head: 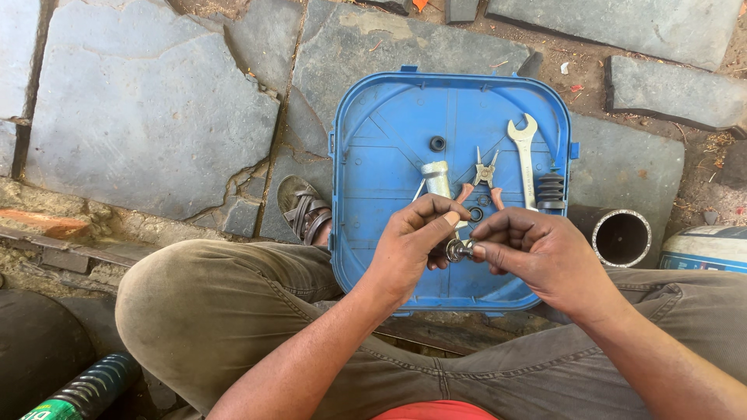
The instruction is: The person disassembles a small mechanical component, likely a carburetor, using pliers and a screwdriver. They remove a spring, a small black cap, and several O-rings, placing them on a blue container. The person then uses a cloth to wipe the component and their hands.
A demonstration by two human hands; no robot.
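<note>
Both hands, left hand (412, 233) and right hand (537, 253), pinch a small metal ring part (457, 250) above the blue tray (366, 233); a slipping grip could drop it among the pliers (485, 169).

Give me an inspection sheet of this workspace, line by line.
Surface: blue plastic tray lying on stone paving, in front of the seated person's knees.
Job's things: small metal part held above the tray between both hands.
Clutter: on the tray, a metal cylinder, pliers, a spanner, a black bellows boot and a black ring.
Hands: left hand and right hand both pinch the part with their fingertips.
Cables: nothing seen.
Surroundings: a pipe end right of the tray, a sandalled foot left of it, a ribbed hose at lower left.
</note>
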